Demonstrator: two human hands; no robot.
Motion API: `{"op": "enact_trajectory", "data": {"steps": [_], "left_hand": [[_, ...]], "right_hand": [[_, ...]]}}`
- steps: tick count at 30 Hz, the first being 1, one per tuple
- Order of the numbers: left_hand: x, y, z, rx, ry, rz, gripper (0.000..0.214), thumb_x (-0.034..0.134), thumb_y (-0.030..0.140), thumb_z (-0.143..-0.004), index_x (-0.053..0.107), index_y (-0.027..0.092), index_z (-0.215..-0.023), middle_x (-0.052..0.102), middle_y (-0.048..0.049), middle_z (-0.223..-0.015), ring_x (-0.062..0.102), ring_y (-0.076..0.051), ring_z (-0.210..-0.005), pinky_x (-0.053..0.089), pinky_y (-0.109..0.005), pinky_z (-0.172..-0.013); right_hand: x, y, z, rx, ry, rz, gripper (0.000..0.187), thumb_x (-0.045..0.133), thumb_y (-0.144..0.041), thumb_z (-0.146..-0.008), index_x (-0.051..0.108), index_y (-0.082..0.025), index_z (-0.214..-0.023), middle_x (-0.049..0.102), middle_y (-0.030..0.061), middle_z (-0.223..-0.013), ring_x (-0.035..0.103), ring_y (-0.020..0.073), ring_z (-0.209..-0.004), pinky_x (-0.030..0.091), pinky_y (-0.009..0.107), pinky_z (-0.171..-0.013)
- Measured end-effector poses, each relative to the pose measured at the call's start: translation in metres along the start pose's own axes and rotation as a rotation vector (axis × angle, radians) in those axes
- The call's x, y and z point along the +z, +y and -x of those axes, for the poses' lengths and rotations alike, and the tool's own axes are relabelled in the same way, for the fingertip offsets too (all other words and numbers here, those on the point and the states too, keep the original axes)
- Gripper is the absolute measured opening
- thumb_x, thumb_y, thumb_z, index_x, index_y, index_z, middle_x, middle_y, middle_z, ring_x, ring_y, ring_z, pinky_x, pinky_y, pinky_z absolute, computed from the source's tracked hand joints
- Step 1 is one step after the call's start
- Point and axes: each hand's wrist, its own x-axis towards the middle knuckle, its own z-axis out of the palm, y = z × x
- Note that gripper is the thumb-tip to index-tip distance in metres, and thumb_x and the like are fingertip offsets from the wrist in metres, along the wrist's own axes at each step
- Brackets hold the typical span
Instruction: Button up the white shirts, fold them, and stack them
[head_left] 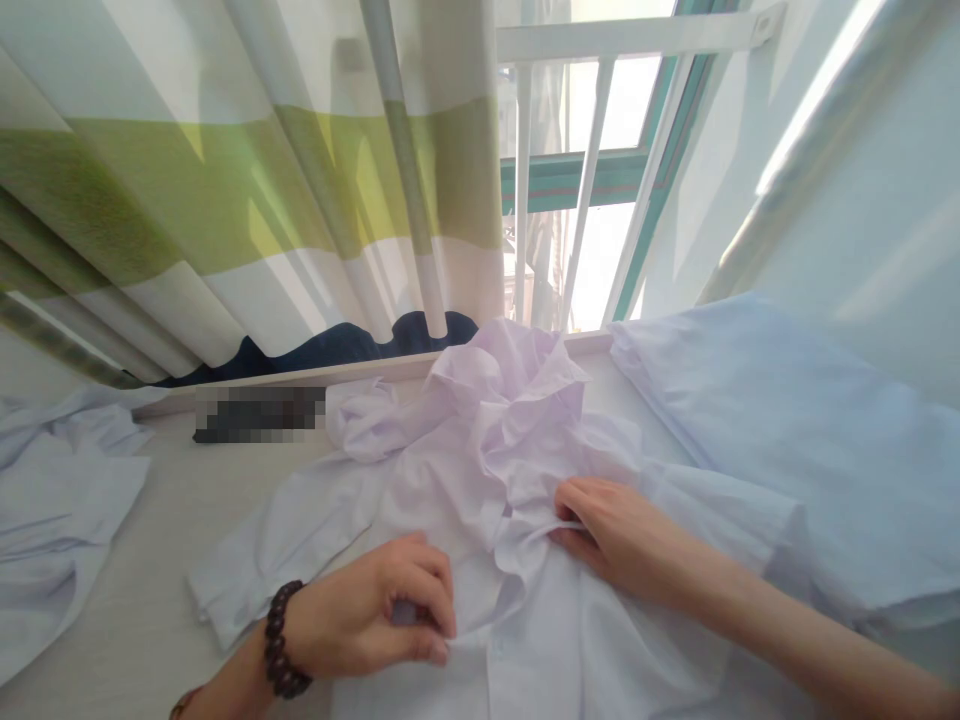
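A crumpled white shirt (480, 450) lies on the pale table (135, 610) in front of me, its upper part bunched in a heap near the window. My left hand (375, 615), with a dark bead bracelet on the wrist, pinches the shirt's fabric near the front edge. My right hand (615, 535) grips a fold of the same shirt just right of the middle, fingers curled into the cloth. One sleeve (277, 545) stretches out flat to the left.
A pale blue garment (787, 450) is spread at the right, and another light garment (52, 510) lies at the left. Striped green and white curtains (247, 190) hang behind. A barred window (592, 180) is straight ahead. A dark blurred object (259, 413) rests by the sill.
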Motion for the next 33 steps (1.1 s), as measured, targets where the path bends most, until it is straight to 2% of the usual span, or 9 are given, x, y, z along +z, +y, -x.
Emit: {"op": "enact_trajectory", "data": {"steps": [2,4,8,13,18,21,24,27,33], "left_hand": [[-0.011,0.007,0.0,0.004,-0.105,0.134,0.02,0.062,0.036,-0.084,0.074,0.022,-0.075,0.07,-0.0037,-0.073,0.063,-0.015,-0.067,0.047,-0.023,-0.068],[-0.022,0.008,-0.006,-0.03,0.033,0.122,0.026,0.057,0.038,-0.087,0.073,0.022,-0.076,0.07,-0.0026,-0.07,0.061,-0.014,-0.065,0.046,-0.022,-0.062],[-0.035,-0.017,-0.035,-0.22,0.592,-0.225,0.031,0.046,0.04,-0.091,0.07,0.021,-0.09,0.069,-0.0045,-0.09,0.062,-0.019,-0.083,0.048,-0.029,-0.077],[-0.028,-0.057,-0.07,-0.298,0.62,-0.545,0.046,0.053,0.044,-0.086,0.058,0.018,-0.123,0.053,-0.0148,-0.134,0.046,-0.031,-0.125,0.033,-0.048,-0.105],[-0.052,-0.048,-0.068,-0.401,0.764,-0.631,0.032,0.04,0.033,-0.093,0.069,0.02,-0.093,0.071,-0.0089,-0.096,0.063,-0.024,-0.09,0.046,-0.035,-0.082],[-0.08,-0.035,-0.062,-0.438,0.958,-0.582,0.033,0.038,0.032,-0.093,0.069,0.02,-0.092,0.071,-0.0057,-0.086,0.064,-0.021,-0.081,0.045,-0.03,-0.075],[-0.088,-0.033,-0.068,-0.417,0.903,-0.505,0.029,0.048,0.042,-0.087,0.068,0.02,-0.092,0.071,-0.0049,-0.092,0.064,-0.02,-0.081,0.044,-0.028,-0.07],[-0.073,-0.039,-0.082,-0.408,0.75,-0.459,0.024,0.058,0.037,-0.082,0.069,0.019,-0.092,0.071,-0.0076,-0.095,0.064,-0.023,-0.08,0.043,-0.029,-0.063],[-0.077,-0.034,-0.077,-0.302,0.881,-0.44,0.027,0.05,0.034,-0.089,0.07,0.017,-0.091,0.07,-0.0065,-0.095,0.061,-0.02,-0.084,0.044,-0.029,-0.074]], "right_hand": [[-0.014,-0.005,0.006,-0.067,-0.204,-0.049,0.015,0.06,-0.024,-0.08,0.055,-0.021,-0.067,0.06,0.0007,-0.062,0.052,0.015,-0.054,0.035,0.026,-0.048],[-0.029,-0.009,-0.001,-0.104,-0.269,-0.111,0.023,0.061,-0.027,-0.08,0.052,-0.022,-0.059,0.055,-0.0014,-0.052,0.045,0.0118,-0.044,0.027,0.025,-0.041],[-0.035,-0.008,-0.041,0.087,0.058,0.039,0.027,0.054,-0.029,-0.085,0.054,-0.021,-0.059,0.062,0.0046,-0.062,0.053,0.0151,-0.053,0.031,0.027,-0.048],[-0.016,0.014,-0.085,0.201,0.152,0.229,0.03,0.061,-0.032,-0.082,0.062,-0.012,-0.104,0.066,0.0207,-0.104,0.062,0.0307,-0.093,0.041,0.033,-0.071],[-0.043,0.033,-0.103,0.207,0.086,0.167,0.016,0.056,-0.025,-0.081,0.067,-0.017,-0.091,0.07,0.0104,-0.093,0.063,0.0249,-0.084,0.04,0.029,-0.066],[-0.071,0.027,-0.109,0.206,0.223,0.099,0.017,0.054,-0.029,-0.082,0.066,-0.018,-0.089,0.068,0.0064,-0.091,0.061,0.0211,-0.083,0.041,0.027,-0.067],[-0.076,0.017,-0.119,0.197,0.424,0.045,0.025,0.044,-0.028,-0.09,0.063,-0.017,-0.102,0.064,0.0088,-0.104,0.059,0.0192,-0.089,0.042,0.028,-0.076],[-0.054,0.015,-0.125,0.216,0.338,0.098,0.032,0.038,-0.025,-0.093,0.058,-0.013,-0.115,0.056,0.0159,-0.121,0.058,0.022,-0.098,0.041,0.031,-0.08],[-0.054,0.023,-0.097,0.223,0.125,0.114,0.023,0.052,-0.029,-0.087,0.064,-0.019,-0.07,0.066,0.006,-0.074,0.06,0.0198,-0.071,0.039,0.027,-0.06]]}}
